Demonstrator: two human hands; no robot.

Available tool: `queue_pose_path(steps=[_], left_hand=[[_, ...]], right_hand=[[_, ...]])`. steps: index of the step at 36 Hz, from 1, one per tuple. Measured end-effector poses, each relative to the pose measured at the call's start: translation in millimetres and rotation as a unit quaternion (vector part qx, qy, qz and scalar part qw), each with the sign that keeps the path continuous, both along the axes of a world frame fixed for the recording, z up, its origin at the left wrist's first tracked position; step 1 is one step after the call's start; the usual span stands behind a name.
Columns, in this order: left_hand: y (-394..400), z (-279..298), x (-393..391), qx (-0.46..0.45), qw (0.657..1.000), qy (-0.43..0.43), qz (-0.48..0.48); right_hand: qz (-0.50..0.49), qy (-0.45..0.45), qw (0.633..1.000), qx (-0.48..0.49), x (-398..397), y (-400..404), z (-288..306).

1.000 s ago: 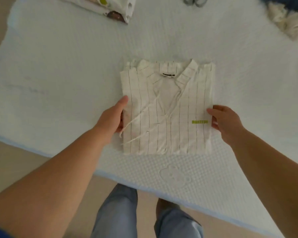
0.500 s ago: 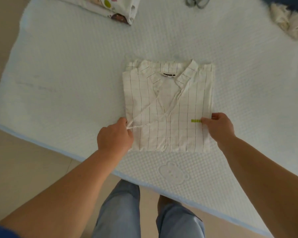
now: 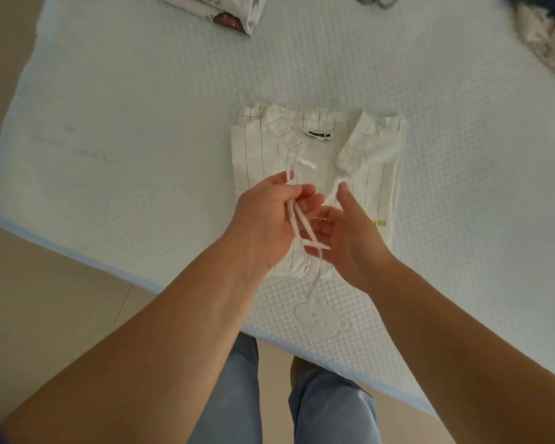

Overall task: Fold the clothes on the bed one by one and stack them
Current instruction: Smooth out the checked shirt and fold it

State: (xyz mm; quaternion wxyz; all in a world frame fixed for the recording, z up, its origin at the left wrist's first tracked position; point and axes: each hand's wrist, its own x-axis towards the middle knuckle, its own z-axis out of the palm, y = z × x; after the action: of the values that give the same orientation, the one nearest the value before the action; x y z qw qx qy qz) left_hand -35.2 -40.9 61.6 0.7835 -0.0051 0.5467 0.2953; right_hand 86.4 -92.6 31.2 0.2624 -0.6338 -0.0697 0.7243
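We are working over the bed (image 3: 141, 107), whose pale quilted cover is bearing everything in view, and we are taking the striped shirt (image 3: 375, 184) as our landmark: it is lying folded into a neat rectangle, collar away from us, near the bed's front edge. Our left hand (image 3: 263, 219) is hovering over the shirt's lower left part with the fingers pinched together on the shirt's white ties (image 3: 297, 219); our right hand (image 3: 346, 238) is hovering over the lower middle, fingers spread apart, a tie end lying across them unclamped. We judge we are gathering the loose ties so they are not trailing out of the fold before stacking. Beyond the shirt to the far left, a folded printed garment (image 3: 234, 14) is sitting, probably the stack. To the far right, an unfolded cream heap (image 3: 545, 36) is waiting. Nothing is blocking the path between shirt and stack.
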Motion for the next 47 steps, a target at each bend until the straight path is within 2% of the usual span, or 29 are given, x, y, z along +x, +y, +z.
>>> queue_pose_path(steps=[2, 4, 6, 9, 12, 14, 15, 16, 17, 18, 19, 20, 22, 24, 26, 30, 32, 35, 38, 42, 47], left_hand=[[0, -11, 10, 0.015, 0.995, 0.099, -0.029], [-1, -20, 15, 0.01, 0.991, 0.129, -0.023], [1, -26, 17, -0.024, 0.997, 0.068, 0.023], [5, -31, 19, -0.068, 0.993, -0.031, 0.092], [7, -31, 18, -0.089, 0.989, -0.049, 0.106], [9, -31, 12, -0.095, 0.993, -0.013, 0.071], [10, -30, 8, -0.074, 0.996, 0.039, 0.012], [10, -32, 2, -0.029, 0.988, 0.126, -0.085], [10, -34, -4, 0.043, 0.948, 0.233, -0.213], [9, -36, -12, 0.122, 0.882, 0.323, -0.322], [8, -41, -20, 0.186, 0.811, 0.398, -0.387], [9, -44, -29, 0.221, 0.767, 0.448, -0.402], [19, -48, -43, 0.254, 0.745, 0.509, -0.348], [38, -55, -48, 0.24, 0.749, 0.533, -0.313], [58, -59, -47, 0.187, 0.769, 0.516, -0.328], [85, -62, -44, 0.11, 0.854, 0.425, -0.278], [91, -64, -42, 0.123, 0.864, 0.408, -0.269], [93, -62, -38, 0.159, 0.884, 0.349, -0.266], [92, -64, -38, 0.2, 0.88, 0.337, -0.269], [95, -81, -40, 0.201, 0.863, 0.397, -0.239], [93, -108, -32, 0.232, 0.782, 0.529, -0.234]], right_hand=[[-0.027, 0.02, 0.999, -0.018, 5, -7, -1], [-0.034, -0.011, 0.999, -0.008, 11, -11, -2], [-0.013, -0.028, 1.0, 0.007, 13, -12, -2], [0.077, -0.04, 0.996, 0.038, 9, -10, 0], [0.133, -0.045, 0.987, 0.082, 5, -5, 1], [0.147, -0.084, 0.98, 0.104, 6, 0, -2], [0.165, -0.125, 0.973, 0.105, 8, 3, -5], [0.187, -0.175, 0.961, 0.1, 10, 5, -8], [0.209, -0.226, 0.947, 0.095, 13, 7, -11], [0.23, -0.277, 0.929, 0.091, 16, 9, -13], [0.25, -0.325, 0.908, 0.091, 19, 10, -15], [0.262, -0.367, 0.888, 0.095, 22, 11, -17], [0.264, -0.425, 0.859, 0.109, 31, 14, -20], [0.266, -0.473, 0.83, 0.13, 39, 22, -23], [0.259, -0.513, 0.807, 0.139, 49, 33, -27], [0.228, -0.571, 0.778, 0.133, 70, 62, -37], [0.234, -0.573, 0.778, 0.108, 80, 75, -44], [0.229, -0.532, 0.813, 0.067, 90, 89, -52], [0.205, -0.514, 0.831, 0.056, 99, 94, -59], [0.147, -0.51, 0.847, 0.045, 115, 91, -67], [0.119, -0.534, 0.836, 0.05, 116, 90, -77]])
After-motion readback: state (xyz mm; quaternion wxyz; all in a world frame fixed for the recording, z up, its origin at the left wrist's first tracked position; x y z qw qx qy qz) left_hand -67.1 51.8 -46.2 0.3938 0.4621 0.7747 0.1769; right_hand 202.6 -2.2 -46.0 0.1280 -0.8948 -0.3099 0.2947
